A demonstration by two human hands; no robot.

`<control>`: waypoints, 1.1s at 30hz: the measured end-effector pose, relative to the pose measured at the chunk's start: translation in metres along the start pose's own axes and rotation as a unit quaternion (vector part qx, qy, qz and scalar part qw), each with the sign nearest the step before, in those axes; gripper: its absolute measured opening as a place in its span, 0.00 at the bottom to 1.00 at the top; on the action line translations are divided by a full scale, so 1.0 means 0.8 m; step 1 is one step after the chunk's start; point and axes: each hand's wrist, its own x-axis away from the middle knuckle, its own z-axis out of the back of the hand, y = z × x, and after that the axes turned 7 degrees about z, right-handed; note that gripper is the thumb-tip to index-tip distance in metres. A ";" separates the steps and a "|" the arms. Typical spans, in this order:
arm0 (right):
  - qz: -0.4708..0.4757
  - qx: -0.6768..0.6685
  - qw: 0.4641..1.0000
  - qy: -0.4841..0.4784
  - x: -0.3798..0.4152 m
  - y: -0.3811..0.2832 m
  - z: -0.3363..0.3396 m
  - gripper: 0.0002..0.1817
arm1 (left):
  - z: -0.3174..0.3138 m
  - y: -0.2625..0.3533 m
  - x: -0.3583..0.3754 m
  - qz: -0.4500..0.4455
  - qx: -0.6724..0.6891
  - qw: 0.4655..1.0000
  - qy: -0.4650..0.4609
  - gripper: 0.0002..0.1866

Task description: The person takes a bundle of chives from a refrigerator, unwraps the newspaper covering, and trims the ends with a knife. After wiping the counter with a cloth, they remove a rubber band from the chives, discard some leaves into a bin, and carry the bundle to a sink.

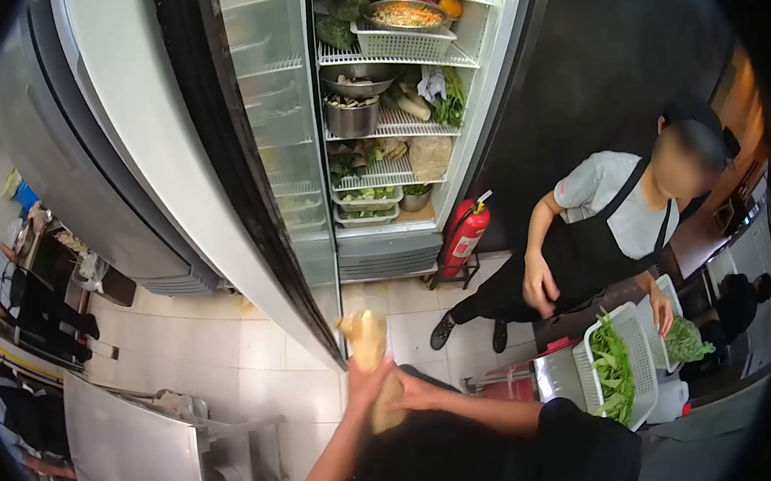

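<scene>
Both of my hands grip a long, knobby, pale-brown root vegetable point(367, 338), held upright in front of my body. My left hand point(369, 385) is wrapped around its middle, just below the bulging top end. My right hand point(414, 390) closes on it from the other side, a little lower, and hides part of it. Beyond the vegetable stands an open refrigerator point(388, 256), its shelves loaded with food. The glass door point(274, 114) is swung out to the left, its lower corner close to the vegetable's top.
A red fire extinguisher point(466, 235) stands beside the refrigerator. To the right, a person in a black apron point(574, 254) has one hand by a basket of greens. Another basket point(639, 348) holds leafy stalks. A steel table point(131, 437) stands left, with more people behind it.
</scene>
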 end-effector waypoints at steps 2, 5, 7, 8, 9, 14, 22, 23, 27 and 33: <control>-0.001 0.013 0.996 0.083 0.016 -0.002 0.004 0.54 | -0.031 -0.012 -0.025 0.024 0.034 0.999 0.001 0.37; -0.029 -0.070 0.955 0.287 -0.025 0.043 0.046 0.44 | -0.008 0.020 -0.069 0.030 0.020 0.999 -0.036 0.51; -0.135 0.076 0.923 0.353 -0.057 0.008 0.082 0.42 | 0.020 0.022 -0.088 0.026 -0.097 0.992 -0.075 0.58; -0.132 0.053 0.920 0.365 -0.079 0.007 0.102 0.43 | 0.020 0.019 -0.082 0.022 -0.125 0.988 -0.087 0.59; -0.129 0.030 0.916 0.378 -0.103 0.017 0.122 0.44 | 0.020 0.014 -0.069 0.018 -0.153 0.983 -0.099 0.59; 0.099 0.007 0.897 0.431 -0.246 0.024 0.218 0.46 | 0.034 0.029 -0.039 0.073 -0.025 0.991 -0.107 0.60; 0.136 0.050 0.855 0.498 -0.495 0.014 0.405 0.41 | 0.107 -0.019 0.001 0.227 -0.090 0.966 0.085 0.30; 0.141 0.044 0.861 0.486 -0.522 0.006 0.434 0.41 | 0.117 -0.030 -0.005 0.309 -0.083 0.934 0.161 0.25; 0.065 0.281 0.831 0.476 -0.659 0.002 0.553 0.38 | 0.085 0.010 -0.032 0.284 0.056 0.809 0.511 0.30; 0.130 0.398 0.753 0.508 -0.766 -0.010 0.669 0.35 | 0.024 0.135 -0.087 0.371 -0.055 0.798 0.472 0.27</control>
